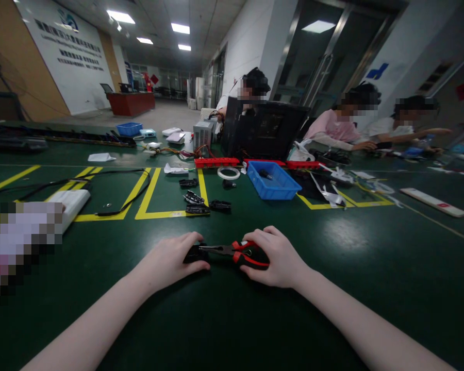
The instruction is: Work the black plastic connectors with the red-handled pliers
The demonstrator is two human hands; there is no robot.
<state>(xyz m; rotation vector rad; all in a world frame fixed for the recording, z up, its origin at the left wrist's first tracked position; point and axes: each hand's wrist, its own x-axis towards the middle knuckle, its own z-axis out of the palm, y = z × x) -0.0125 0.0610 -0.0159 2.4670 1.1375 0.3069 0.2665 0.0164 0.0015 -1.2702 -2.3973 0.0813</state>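
My right hand (275, 257) is closed around the red and black handles of long-nose pliers (226, 250), whose jaws point left. Between the thumb and fingers of my left hand (178, 257) sits a small black part (193, 254), mostly hidden by the hand. The tips of the pliers reach this part; whether they grip it I cannot tell. Beyond my hands, several similar black plastic parts (197, 209) lie around the yellow tape outline on the green table (232, 319).
A blue bin (274, 180) holding a dark part stands ahead. Behind it are red strips (216, 162) and a large black case (270, 129). A white box (71, 203) and black cable (139, 198) lie left, a white bar (433, 202) right. Several people sit across the table.
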